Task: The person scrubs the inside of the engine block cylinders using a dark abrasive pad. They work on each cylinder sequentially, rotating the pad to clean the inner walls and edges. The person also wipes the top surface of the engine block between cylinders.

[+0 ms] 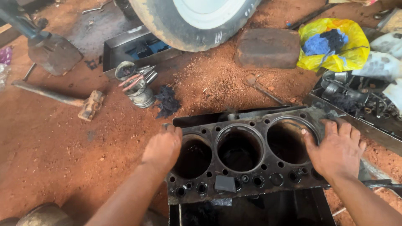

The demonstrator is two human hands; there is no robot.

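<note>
Both hands, left hand (162,147) and right hand (338,150), on engine block (247,175), long axis left-right.

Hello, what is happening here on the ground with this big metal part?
A person has both bare hands on a dark, greasy engine block that lies on red dirt. The left hand rests on its left end, beside the first round hole. The right hand lies flat on the right end, by the third hole. Neither hand holds a tool. Nearby are a piston, a hammer, a brick, a yellow bag and a tyre.
</note>
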